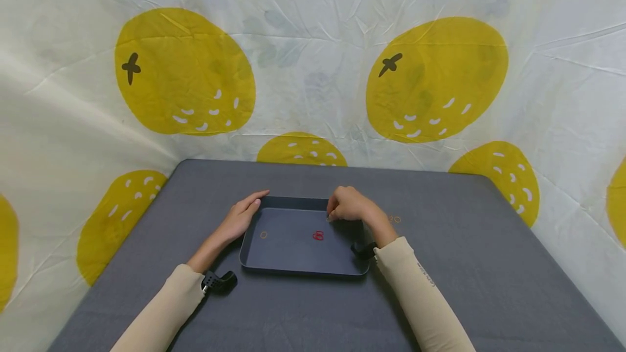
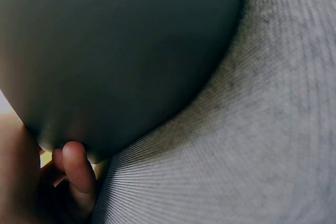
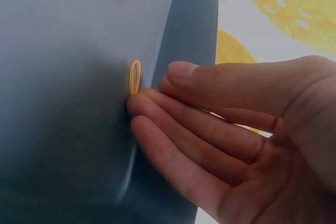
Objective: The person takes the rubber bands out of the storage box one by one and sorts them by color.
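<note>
Dark lettering runs along the beige fabric right sleeve, too small to read.

The lower end of a thin yellow-orange rubber-like loop is hidden behind the right hand's fingertips. In the left wrist view, the smooth, dark outer surface of the blue-grey rectangular tray fills much of the frame and is cut off at the top; part of the left hand sinks into shadow there. A black wrist-worn device covers part of the tray's right side in the head view.

The left hand grips the tray at its left wall near the far corner, thumb over the rim and fingers against the outside. The right hand reaches into the tray's far right corner, its fingers close together and slightly bent, the thumb lying above them, clear of the loop's visible part. Whether the fingertips pinch the loop or only touch it, I cannot tell.

Inside the tray, tangled red loops lie near the middle, between the hands and nearer the right one; a small orange ring lies toward the left wall, below the left hand. More small orange rings lie on the grey cloth-covered table, just beside the right wrist.
</note>
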Demonstrator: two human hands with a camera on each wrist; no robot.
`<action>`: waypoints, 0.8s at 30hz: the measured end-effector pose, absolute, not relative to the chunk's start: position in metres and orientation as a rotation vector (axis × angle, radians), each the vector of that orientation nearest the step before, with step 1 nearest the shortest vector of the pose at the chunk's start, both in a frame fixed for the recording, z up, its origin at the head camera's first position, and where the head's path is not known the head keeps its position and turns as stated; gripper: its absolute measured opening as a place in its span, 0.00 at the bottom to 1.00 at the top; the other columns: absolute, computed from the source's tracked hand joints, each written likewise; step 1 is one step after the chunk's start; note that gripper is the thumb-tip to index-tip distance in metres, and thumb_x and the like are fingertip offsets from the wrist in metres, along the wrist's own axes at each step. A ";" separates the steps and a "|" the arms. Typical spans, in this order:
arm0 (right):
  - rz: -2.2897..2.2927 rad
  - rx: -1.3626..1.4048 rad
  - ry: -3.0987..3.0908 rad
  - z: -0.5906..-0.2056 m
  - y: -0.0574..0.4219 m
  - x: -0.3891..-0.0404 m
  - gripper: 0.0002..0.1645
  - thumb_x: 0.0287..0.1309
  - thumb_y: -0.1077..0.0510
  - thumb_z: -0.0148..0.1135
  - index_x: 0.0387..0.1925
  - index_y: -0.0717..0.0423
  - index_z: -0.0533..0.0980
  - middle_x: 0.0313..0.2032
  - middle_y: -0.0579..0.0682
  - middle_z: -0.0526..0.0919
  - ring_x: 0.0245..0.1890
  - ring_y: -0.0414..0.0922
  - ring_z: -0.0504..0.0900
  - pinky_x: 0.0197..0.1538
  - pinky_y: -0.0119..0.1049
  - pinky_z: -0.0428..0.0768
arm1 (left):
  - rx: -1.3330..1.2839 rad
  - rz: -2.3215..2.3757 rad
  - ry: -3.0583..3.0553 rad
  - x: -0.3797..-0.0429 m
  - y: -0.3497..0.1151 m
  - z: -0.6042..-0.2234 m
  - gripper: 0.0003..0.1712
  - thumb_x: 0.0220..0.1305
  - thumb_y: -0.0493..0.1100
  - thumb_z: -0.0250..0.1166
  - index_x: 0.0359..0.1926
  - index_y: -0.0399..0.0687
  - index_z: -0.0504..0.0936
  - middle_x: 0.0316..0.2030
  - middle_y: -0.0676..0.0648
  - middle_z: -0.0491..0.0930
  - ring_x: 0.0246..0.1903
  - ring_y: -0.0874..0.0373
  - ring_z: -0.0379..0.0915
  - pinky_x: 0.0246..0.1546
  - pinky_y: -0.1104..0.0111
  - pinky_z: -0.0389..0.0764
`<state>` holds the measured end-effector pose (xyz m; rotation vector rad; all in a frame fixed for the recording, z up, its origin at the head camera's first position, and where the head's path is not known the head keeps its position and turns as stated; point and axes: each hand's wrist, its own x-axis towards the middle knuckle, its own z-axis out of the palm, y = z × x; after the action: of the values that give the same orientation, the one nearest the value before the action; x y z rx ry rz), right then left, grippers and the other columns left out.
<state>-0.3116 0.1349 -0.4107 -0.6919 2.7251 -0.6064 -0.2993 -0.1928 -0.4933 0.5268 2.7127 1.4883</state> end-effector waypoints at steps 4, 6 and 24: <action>-0.629 -0.702 2.697 -0.412 0.129 -0.312 0.05 0.56 0.61 0.76 0.36 0.55 0.91 0.32 0.46 0.91 0.27 0.39 0.82 0.34 0.33 0.81 | 0.524 1.482 2.719 -0.299 -0.193 -0.494 0.26 0.85 0.48 0.45 0.76 0.52 0.69 0.76 0.42 0.68 0.76 0.40 0.60 0.74 0.40 0.63; -0.618 -0.704 2.705 -0.413 0.127 -0.313 0.05 0.55 0.61 0.77 0.36 0.55 0.91 0.32 0.46 0.91 0.27 0.38 0.82 0.35 0.33 0.81 | 0.534 1.476 2.717 -0.299 -0.193 -0.494 0.26 0.85 0.48 0.45 0.77 0.52 0.69 0.76 0.41 0.67 0.76 0.39 0.60 0.73 0.40 0.63; -0.528 -0.673 2.807 -0.422 0.121 -0.310 0.04 0.49 0.60 0.81 0.26 0.50 0.90 0.28 0.44 0.90 0.29 0.42 0.81 0.34 0.34 0.80 | 0.548 1.490 2.708 -0.299 -0.192 -0.492 0.26 0.85 0.48 0.44 0.77 0.51 0.69 0.76 0.41 0.67 0.76 0.39 0.60 0.74 0.40 0.63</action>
<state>-0.3104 0.1205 -0.4220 -0.6734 2.8067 -0.5283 -0.2989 -0.1924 -0.4925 0.5481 2.7082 1.4896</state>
